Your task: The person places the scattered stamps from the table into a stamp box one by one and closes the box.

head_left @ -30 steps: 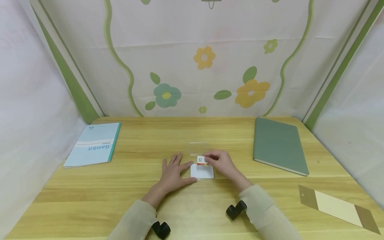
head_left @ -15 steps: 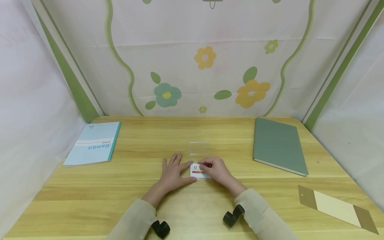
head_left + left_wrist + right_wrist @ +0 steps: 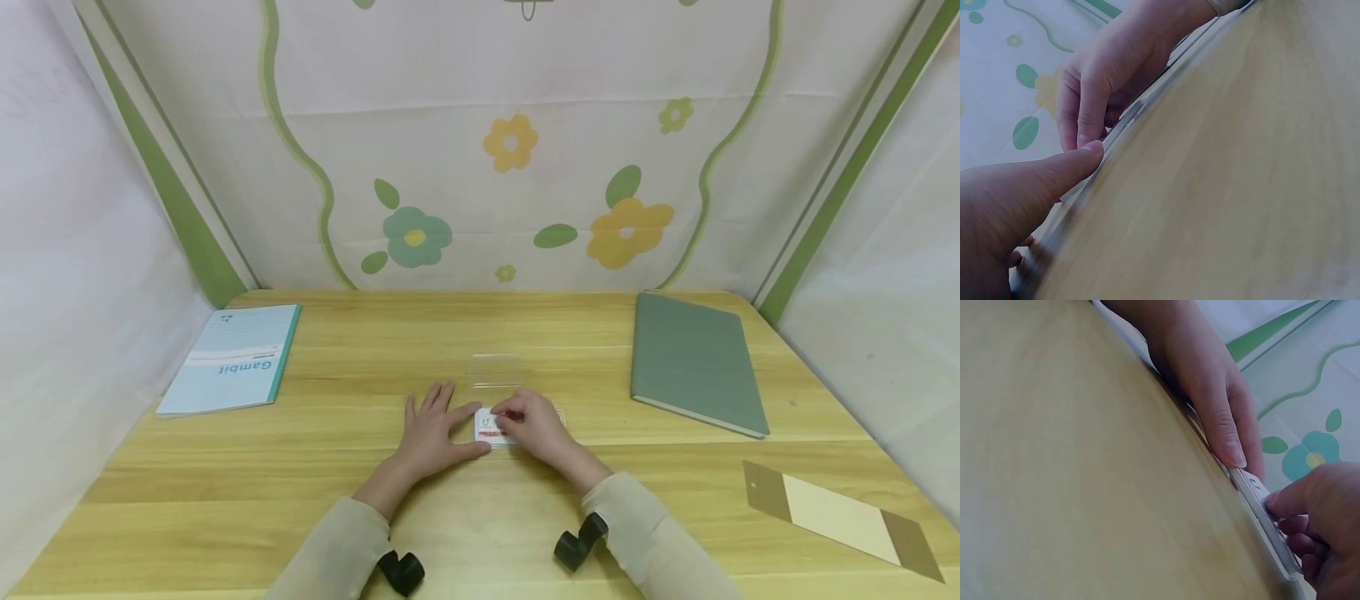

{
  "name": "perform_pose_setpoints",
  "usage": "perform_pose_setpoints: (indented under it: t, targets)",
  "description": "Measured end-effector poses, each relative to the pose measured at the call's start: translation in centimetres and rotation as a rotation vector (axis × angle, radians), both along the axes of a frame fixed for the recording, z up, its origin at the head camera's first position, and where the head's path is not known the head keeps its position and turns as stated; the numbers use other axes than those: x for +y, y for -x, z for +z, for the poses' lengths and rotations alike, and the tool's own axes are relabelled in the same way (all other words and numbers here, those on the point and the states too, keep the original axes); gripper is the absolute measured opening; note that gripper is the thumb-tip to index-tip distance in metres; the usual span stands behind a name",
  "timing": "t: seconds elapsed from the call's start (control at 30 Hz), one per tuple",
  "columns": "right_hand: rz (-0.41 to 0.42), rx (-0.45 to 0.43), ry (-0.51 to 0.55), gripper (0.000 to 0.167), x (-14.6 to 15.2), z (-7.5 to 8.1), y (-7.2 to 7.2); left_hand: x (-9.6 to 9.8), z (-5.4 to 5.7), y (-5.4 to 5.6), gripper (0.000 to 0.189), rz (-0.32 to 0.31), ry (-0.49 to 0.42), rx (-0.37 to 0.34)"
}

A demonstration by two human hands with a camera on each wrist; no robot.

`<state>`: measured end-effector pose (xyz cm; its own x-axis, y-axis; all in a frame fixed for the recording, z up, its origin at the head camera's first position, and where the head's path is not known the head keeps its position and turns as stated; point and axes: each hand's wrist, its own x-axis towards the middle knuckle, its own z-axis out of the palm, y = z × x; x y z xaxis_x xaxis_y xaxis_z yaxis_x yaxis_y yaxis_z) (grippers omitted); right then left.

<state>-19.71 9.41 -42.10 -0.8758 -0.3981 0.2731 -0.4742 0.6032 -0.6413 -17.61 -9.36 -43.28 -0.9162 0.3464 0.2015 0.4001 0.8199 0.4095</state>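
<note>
In the head view, a shallow clear case [image 3: 501, 444] holds a white printed card [image 3: 486, 423] with a red strip. My left hand [image 3: 431, 442] lies spread on the table, thumb and index fingertip touching the case's left corners. My right hand [image 3: 536, 427] pinches at the card from above with thumb and index finger, covering its right part. An orange-edged piece [image 3: 561, 414] shows past the right hand; its kind is hidden. In the right wrist view, the right thumb [image 3: 1279, 500] sits on top of the card and the other fingers curl beside the case.
A clear rectangular piece [image 3: 496, 371] lies just behind the case. A light blue notebook [image 3: 234, 358] is at the left, a green notebook [image 3: 697, 367] at the right. A brown and cream strip [image 3: 840, 518] lies at the front right of the wooden table [image 3: 225, 517].
My right hand lowered the card into the clear case and shifted slightly left. An orange-edged piece now shows right of that hand. My left hand stayed in place.
</note>
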Motion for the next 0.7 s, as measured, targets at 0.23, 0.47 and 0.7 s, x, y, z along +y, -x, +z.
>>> perform_pose_setpoints:
  t: [0.23, 0.47, 0.7]
  targets:
    - [-0.018, 0.010, -0.026, 0.008, -0.1, 0.1, -0.2, 0.0, 0.0, 0.0, 0.066, 0.001, 0.002, 0.003]
    - [-0.026, -0.002, -0.013, 0.007, -0.2, 0.5, -0.3, 0.0, 0.1, 0.0, 0.066, 0.005, 0.008, -0.008]
    - [-0.042, -0.051, 0.102, 0.012, 0.3, 1.2, 0.0, -0.1, 0.1, 0.0, 0.066, -0.001, 0.008, -0.024]
